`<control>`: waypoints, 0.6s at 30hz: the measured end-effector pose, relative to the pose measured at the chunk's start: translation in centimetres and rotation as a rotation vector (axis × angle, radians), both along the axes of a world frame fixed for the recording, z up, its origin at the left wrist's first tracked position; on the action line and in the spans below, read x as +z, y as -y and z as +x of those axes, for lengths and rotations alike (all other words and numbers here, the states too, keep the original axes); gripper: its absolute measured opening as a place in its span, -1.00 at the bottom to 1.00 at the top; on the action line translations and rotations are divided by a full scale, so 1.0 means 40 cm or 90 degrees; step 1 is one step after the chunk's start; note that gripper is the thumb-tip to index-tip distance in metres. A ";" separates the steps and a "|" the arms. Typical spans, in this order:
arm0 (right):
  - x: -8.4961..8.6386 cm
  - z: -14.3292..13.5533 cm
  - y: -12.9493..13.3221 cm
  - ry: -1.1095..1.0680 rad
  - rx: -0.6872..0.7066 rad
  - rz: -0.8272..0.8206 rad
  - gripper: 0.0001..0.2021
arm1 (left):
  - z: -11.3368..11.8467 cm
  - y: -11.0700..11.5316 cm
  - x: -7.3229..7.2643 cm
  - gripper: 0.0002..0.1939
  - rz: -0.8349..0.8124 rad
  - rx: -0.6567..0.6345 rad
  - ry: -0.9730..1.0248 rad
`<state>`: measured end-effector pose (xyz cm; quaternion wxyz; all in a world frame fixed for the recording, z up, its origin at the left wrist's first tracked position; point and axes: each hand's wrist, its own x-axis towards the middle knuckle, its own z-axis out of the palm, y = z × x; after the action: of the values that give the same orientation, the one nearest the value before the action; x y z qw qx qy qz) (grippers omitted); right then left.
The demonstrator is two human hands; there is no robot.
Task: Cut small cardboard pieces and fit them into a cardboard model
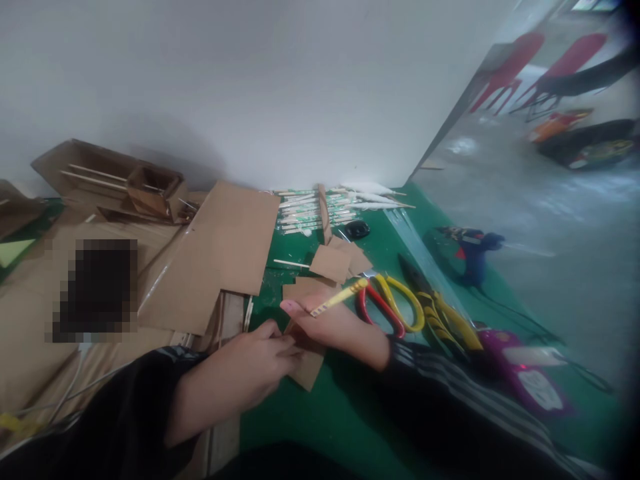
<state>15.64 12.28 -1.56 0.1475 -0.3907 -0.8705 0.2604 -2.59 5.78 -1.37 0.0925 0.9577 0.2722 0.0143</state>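
My right hand (pixel 333 320) is closed round a yellow patterned pencil (pixel 340 297), which slants up to the right. Beneath both hands lies a small brown cardboard piece (pixel 309 370) on the green table surface (pixel 320 433). My left hand (pixel 255 363) presses on the cardboard piece, its fingers bent together close to the right hand. The pencil's lower end is hidden by the right hand. Just beyond the hands are more small cardboard squares (pixel 331 263). Red and yellow handled scissors (pixel 383 307) lie beside my right wrist.
Pliers (pixel 443 313), a blue glue gun (pixel 473 250) and a purple power strip (pixel 530 373) lie at the right. Large cardboard sheets (pixel 210 253) and a cardboard box (pixel 100 173) occupy the left. Bundled sticks (pixel 300 212) lie near the white wall (pixel 250 80).
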 end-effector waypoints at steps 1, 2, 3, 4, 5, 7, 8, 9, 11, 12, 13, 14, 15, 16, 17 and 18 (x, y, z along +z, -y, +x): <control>0.000 0.001 -0.001 -0.003 0.007 -0.013 -0.52 | 0.000 0.000 0.001 -0.66 -0.002 0.004 0.001; -0.001 0.002 -0.002 -0.007 0.013 -0.026 -0.52 | -0.001 0.001 0.001 -0.65 -0.003 0.008 0.001; -0.003 0.003 -0.004 -0.011 0.016 -0.037 -0.52 | -0.001 0.001 0.001 -0.65 -0.003 0.008 0.004; -0.005 0.004 -0.005 -0.016 0.018 -0.045 -0.52 | -0.002 0.001 0.001 -0.65 -0.002 0.005 0.006; -0.008 0.005 -0.006 -0.019 0.018 -0.050 -0.51 | -0.002 0.001 0.000 -0.65 -0.002 -0.002 0.008; -0.012 0.006 -0.009 -0.022 0.022 -0.057 -0.51 | -0.003 0.002 -0.002 -0.65 -0.001 -0.006 0.008; -0.014 0.007 -0.010 -0.021 0.024 -0.060 -0.50 | -0.003 0.002 -0.003 -0.65 -0.001 -0.001 0.007; -0.015 0.008 -0.011 -0.020 0.027 -0.060 -0.49 | -0.004 0.002 -0.005 -0.65 0.000 0.002 0.009; -0.016 0.009 -0.012 -0.023 0.033 -0.065 -0.49 | -0.004 0.001 -0.006 -0.64 0.001 0.013 0.011; -0.016 0.009 -0.013 -0.026 0.037 -0.070 -0.49 | -0.004 0.001 -0.006 -0.64 0.001 0.017 0.012; -0.016 0.010 -0.014 -0.029 0.043 -0.074 -0.50 | -0.004 0.000 -0.005 -0.65 0.002 0.016 0.013; -0.016 0.010 -0.014 -0.030 0.049 -0.079 -0.50 | -0.004 0.000 -0.004 -0.65 0.004 0.012 0.011; -0.017 0.011 -0.014 -0.030 0.055 -0.084 -0.51 | -0.003 -0.001 -0.002 -0.65 0.006 0.006 0.007; -0.017 0.011 -0.015 -0.027 0.056 -0.087 -0.50 | -0.002 -0.001 -0.001 -0.66 0.008 0.001 0.003; -0.018 0.012 -0.015 -0.025 0.056 -0.088 -0.50 | -0.002 -0.001 0.001 -0.65 0.009 -0.006 -0.002; -0.018 0.012 -0.014 -0.026 0.053 -0.088 -0.49 | -0.001 -0.001 0.001 -0.65 0.009 -0.010 -0.007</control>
<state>16.13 12.86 -2.29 0.1272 -0.3577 -0.8629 0.3336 -2.64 5.84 -1.32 0.0846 0.9604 0.2652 0.0105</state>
